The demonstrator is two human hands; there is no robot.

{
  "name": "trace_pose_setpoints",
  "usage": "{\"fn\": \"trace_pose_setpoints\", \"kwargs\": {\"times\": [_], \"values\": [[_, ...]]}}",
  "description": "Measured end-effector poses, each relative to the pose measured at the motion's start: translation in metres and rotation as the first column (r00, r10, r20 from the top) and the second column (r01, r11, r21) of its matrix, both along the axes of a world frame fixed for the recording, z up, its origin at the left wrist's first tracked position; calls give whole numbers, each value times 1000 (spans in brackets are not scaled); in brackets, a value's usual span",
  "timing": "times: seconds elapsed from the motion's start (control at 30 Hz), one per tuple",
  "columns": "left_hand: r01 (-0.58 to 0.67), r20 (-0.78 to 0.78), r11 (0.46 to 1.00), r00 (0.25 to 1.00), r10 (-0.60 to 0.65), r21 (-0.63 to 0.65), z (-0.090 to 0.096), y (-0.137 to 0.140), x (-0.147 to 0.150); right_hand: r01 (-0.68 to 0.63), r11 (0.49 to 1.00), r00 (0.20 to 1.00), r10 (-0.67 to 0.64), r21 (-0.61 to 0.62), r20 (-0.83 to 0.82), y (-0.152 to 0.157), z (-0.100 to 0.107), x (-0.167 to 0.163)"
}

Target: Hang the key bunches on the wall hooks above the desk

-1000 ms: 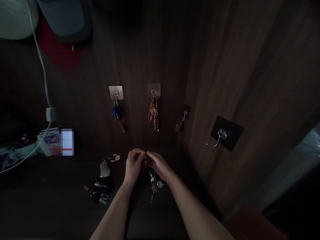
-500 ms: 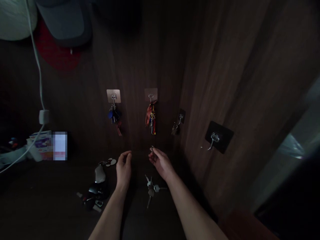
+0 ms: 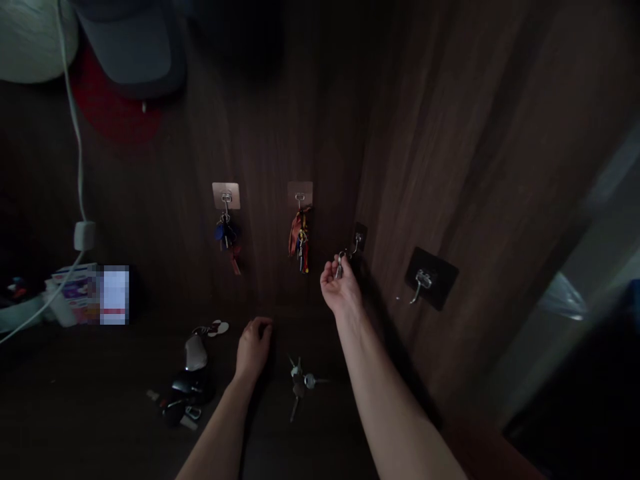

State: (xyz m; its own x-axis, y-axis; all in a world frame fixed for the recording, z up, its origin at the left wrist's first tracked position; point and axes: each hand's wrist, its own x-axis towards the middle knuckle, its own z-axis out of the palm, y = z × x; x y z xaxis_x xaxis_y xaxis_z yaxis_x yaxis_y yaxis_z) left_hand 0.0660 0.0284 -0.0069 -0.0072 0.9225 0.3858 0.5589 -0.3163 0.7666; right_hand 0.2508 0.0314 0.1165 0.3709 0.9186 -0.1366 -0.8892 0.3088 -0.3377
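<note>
My right hand (image 3: 341,283) is raised, palm up, at the small dark hook plate (image 3: 360,237) in the corner. Its fingers close around a small metal key (image 3: 340,265) with a ring, just below the hook's tip; whether the key touches the hook I cannot tell. Keys hanging there are mostly hidden by the hand. Lower down, my left hand (image 3: 254,348) rests on the dark surface with loosely bent fingers and nothing visible in it. Between my forearms lies a bunch of keys (image 3: 299,385).
Two wall hooks hold a blue-tagged key bunch (image 3: 227,232) and a ribboned key bunch (image 3: 301,240). A bare hook (image 3: 421,280) is on the right wall. Left of my arm lie a black key fob pile (image 3: 187,387) and a cable (image 3: 75,133); caps (image 3: 133,50) hang above.
My right hand has moved up and right to the corner hook, turning palm up. My left hand has shifted slightly right and lowered onto the surface.
</note>
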Motion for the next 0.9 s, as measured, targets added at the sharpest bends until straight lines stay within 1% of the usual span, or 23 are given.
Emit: {"fn": "trace_pose_setpoints", "kwargs": {"times": [0.07,0.13,0.23,0.3,0.43,0.6,0.73,0.9], "values": [[12,-21,1000,1000,-13,-17,0,0,0,-18,1000,998,18,2,-63,3,11,3],[25,-37,999,999,-26,-28,-1,-1,0,-32,1000,993,31,-1,-112,7,17,6],[30,-58,999,998,-32,-35,-2,0,0,-36,999,986,37,8,-161,14,18,11],[32,-75,999,997,-35,-37,-2,0,0,-8,1000,987,11,21,-158,18,16,14],[39,-99,998,994,-43,-45,-2,0,1,28,1000,986,-26,10,-164,16,7,17],[35,-107,998,993,-41,-50,-1,0,1,59,998,984,-63,-31,-165,2,-10,15],[27,-106,998,994,-32,-49,-1,1,0,84,993,987,-95,-85,-132,-8,-25,14],[20,-58,1000,998,-22,-21,1,2,-2,108,975,992,-120,-195,-48,-17,-48,9]]}}
